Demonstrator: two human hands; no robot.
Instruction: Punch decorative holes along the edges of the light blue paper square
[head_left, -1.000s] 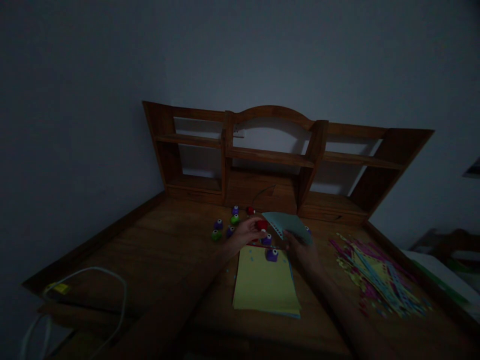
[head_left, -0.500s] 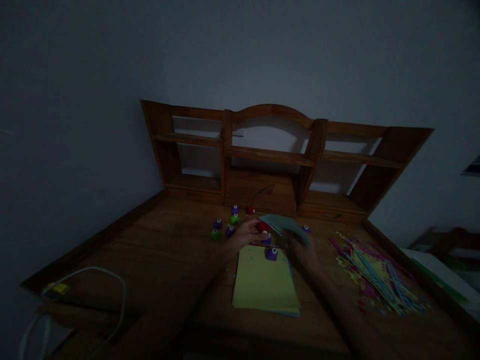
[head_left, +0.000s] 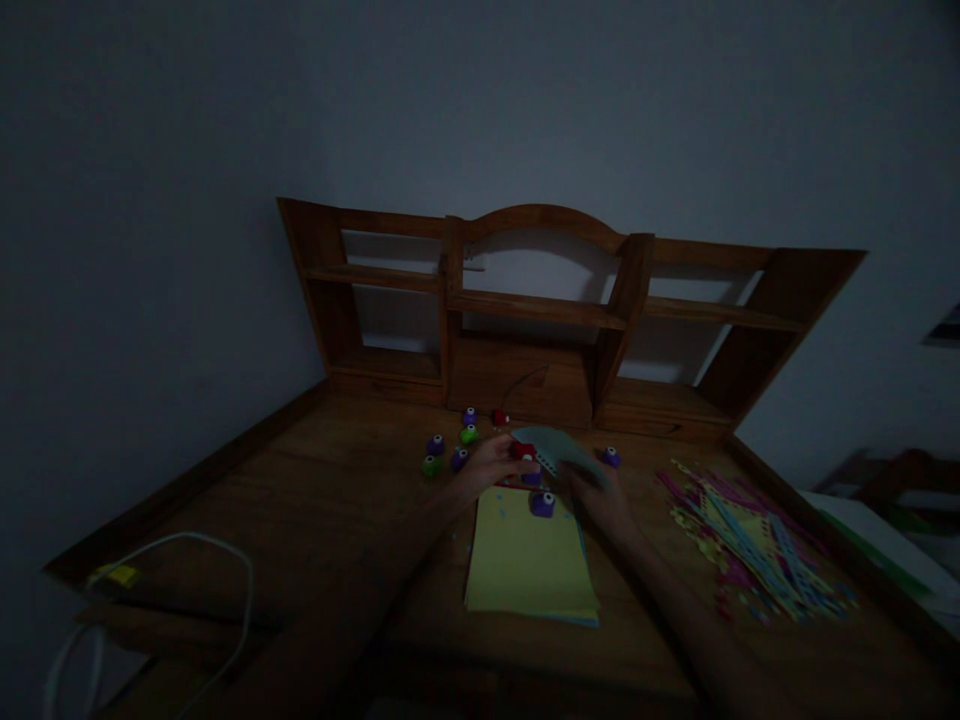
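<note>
My left hand [head_left: 486, 466] is closed around a small red craft paper punch [head_left: 523, 452] above the desk. A light blue sheet of paper [head_left: 556, 445] with a row of punched holes along its edge is gripped in my right hand [head_left: 600, 495]. The sheet's holed edge meets the red punch, and the paper bows slightly. Just under the red punch shows a purple punch [head_left: 532, 477]. Another purple punch [head_left: 543, 505] rests on the top part of a stack of yellow paper [head_left: 531, 565], with small blue bits scattered about it.
Several punches, including a green punch [head_left: 431, 466], stand left of my hands. One purple punch [head_left: 610, 457] is to the right. A pile of punched paper strips [head_left: 750, 540] covers the desk's right side. Behind rises a wooden shelf [head_left: 536, 308]; a white cable [head_left: 240, 560] loops at left.
The blue sheet has shifted a little left against the red punch and bends more. My right hand moved slightly left with it; the left hand keeps its hold.
</note>
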